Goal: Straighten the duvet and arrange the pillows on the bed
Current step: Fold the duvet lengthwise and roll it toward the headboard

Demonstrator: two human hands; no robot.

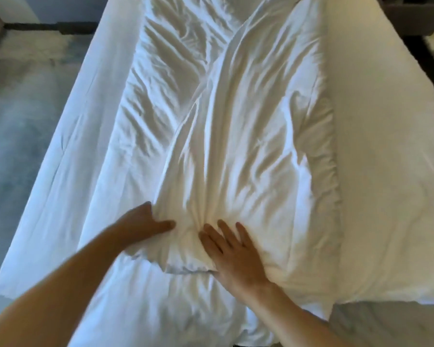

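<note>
A white duvet [236, 136] lies bunched and heavily creased along the middle of the bed, folded back over itself with its near fold just in front of me. My left hand [143, 225] is at the left side of that near fold, thumb on top and fingers hidden under the cloth, gripping the fabric. My right hand [233, 251] lies flat with straight spread fingers on the fold, pressing it down. A flatter white layer [90, 136] runs along the bed's left side. No pillow shows clearly.
Smooth cream bedding [386, 146] covers the right side of the bed. Grey carpet [23, 146] lies to the left of the bed. Dark furniture [424, 33] stands at the far right, and a dark strip [48, 28] runs along the far left.
</note>
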